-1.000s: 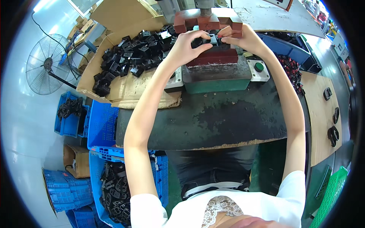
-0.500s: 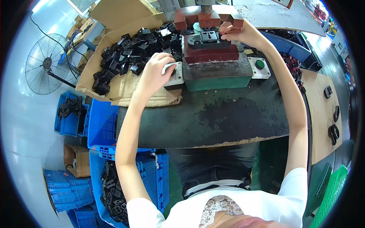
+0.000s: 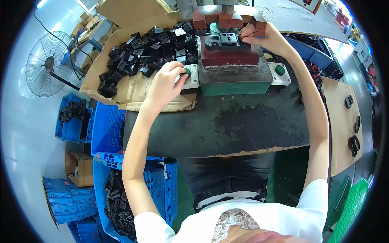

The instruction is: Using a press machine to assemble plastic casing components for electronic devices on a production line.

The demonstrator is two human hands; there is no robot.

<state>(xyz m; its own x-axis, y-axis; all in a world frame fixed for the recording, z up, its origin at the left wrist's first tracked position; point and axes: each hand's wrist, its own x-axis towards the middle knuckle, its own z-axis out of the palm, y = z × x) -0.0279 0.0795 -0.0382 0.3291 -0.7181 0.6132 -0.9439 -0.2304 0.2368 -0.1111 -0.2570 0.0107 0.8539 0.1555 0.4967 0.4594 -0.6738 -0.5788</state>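
A black plastic socket housing [image 3: 229,39] lies on the dark red block of a press [image 3: 230,58], under its raised red head [image 3: 218,18]. My right hand [image 3: 265,39] reaches in from the right, with thumb and fingers closed at the housing's right end. Part of that grip is hidden by the press head. My left hand [image 3: 166,83] is at the left button box [image 3: 193,77], curved around its green button [image 3: 187,72]. Its thumb and forefinger are apart with nothing between them; whether they touch the button is unclear.
A cardboard box [image 3: 131,91] full of black plastic housings [image 3: 152,50] stands left of the press. Right of it is another green button [image 3: 279,70]. A blue crate [image 3: 99,194] with black parts sits below left. Black rings [image 3: 354,143] lie on cardboard at right.
My left hand's fingers have shifted over the left green button, which shows more now. My right hand stays at the housing's right end. The whole view has shifted slightly.
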